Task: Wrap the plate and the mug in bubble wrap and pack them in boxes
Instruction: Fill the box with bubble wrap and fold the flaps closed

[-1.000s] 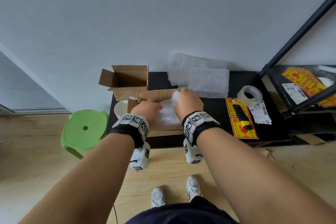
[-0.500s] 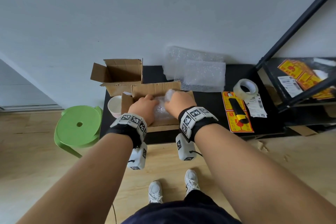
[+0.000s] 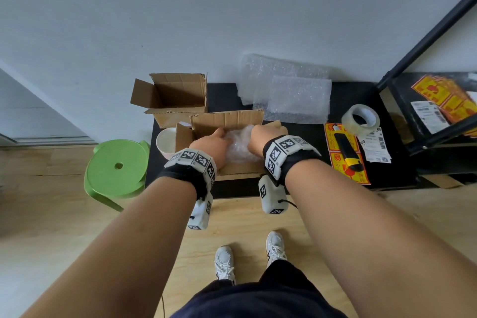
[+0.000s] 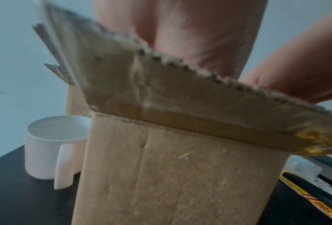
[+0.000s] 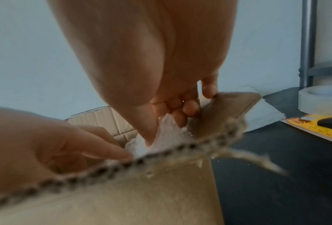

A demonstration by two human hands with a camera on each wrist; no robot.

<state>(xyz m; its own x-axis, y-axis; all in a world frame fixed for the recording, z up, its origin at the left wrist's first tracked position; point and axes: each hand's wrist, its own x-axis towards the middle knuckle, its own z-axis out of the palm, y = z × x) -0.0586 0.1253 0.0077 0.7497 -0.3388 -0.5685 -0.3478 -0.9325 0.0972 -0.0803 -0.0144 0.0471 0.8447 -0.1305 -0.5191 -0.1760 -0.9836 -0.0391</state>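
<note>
Both hands, left hand point(image 3: 215, 143) and right hand point(image 3: 258, 137), grip the bundle point(image 3: 238, 146), seating it in the box point(image 3: 227, 121). Next, probably: wrap the bare mug point(image 3: 166, 141) at 9 o'clock.

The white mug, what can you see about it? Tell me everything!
The white mug looks ceramic, plain and glossy, with a thick flat handle facing the left wrist camera. It stands upright and looks empty, unwrapped, on the black table, just left of the near cardboard box. Neither hand touches it.
</note>
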